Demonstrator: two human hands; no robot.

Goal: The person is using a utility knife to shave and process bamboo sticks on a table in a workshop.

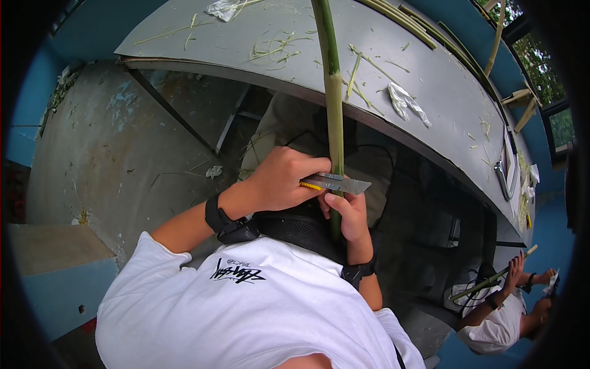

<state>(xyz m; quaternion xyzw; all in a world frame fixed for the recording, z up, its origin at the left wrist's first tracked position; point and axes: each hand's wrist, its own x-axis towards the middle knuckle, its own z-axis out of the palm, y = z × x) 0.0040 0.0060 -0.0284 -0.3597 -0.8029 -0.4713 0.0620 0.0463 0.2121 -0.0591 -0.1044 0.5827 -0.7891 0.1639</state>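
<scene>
Head view: we see a green stalk (332, 92) running from the upper frame edge, across the grey table's (246, 46) near rim, down between both hands toward the lap; its upper part is darker, its lower part paler. Our left hand (284, 175) is closed around a utility knife (339, 183) with a yellow part, its blade lying crosswise over the stalk. Our right hand (351, 215) grips the stalk just below the blade, thumb uppermost; knife and stalk hide some of its fingers, and the left hand covers much of the knife's handle.

Beyond the stalk, we find green shavings (279, 51) and crumpled plastic (408, 104) strewn on the tabletop, with more stalks (402, 23) lying along its far side. Near the table's right end lies a metal-framed tool (506, 179). At lower right, well apart, a co-worker (491, 335) holds another stalk (491, 280).
</scene>
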